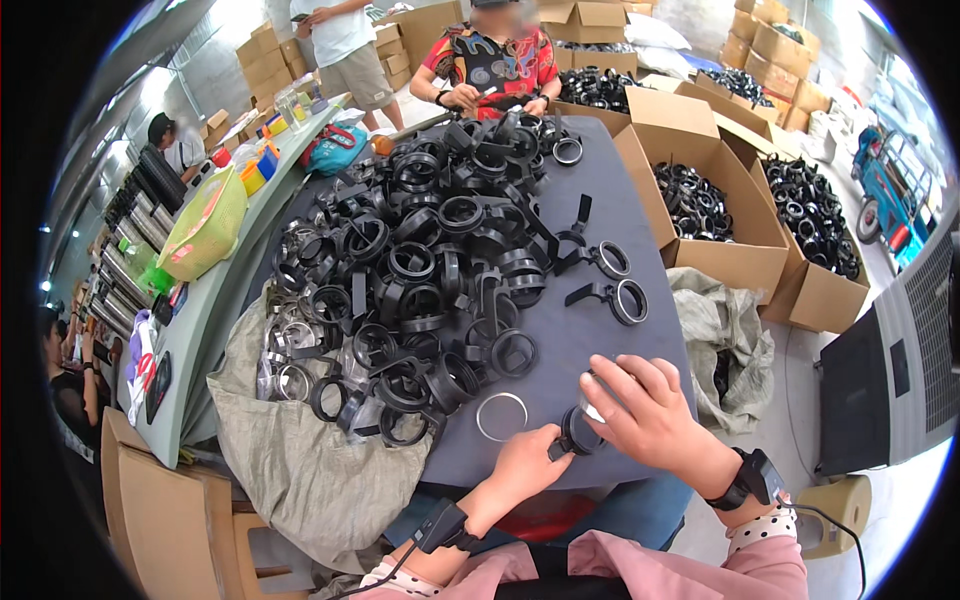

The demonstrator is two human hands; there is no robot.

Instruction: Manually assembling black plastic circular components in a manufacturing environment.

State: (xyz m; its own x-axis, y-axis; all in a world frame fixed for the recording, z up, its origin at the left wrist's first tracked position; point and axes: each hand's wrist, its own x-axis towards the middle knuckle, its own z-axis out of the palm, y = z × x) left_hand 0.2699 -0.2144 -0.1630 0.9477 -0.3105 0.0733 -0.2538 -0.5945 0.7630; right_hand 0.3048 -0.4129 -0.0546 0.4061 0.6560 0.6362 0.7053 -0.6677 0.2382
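Plastic, black and ring-shaped, the small clamp part (578,432) is held just above the near edge of the grey-covered counter (640,345), pinched by the left hand (528,462) with closed fingers and covered from the right by the curled right hand (645,410). A loose silver metal ring (501,416) lies just beside them, below the large heap of black ring clamps (430,260). Open cardboard boxes (700,200) of similar parts stand further right

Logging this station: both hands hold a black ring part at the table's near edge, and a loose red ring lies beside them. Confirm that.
One detail is wrong: the loose ring is clear or silvery, not red, as the head view shows. Both the left hand and right hand do hold the black ring part at the near edge.
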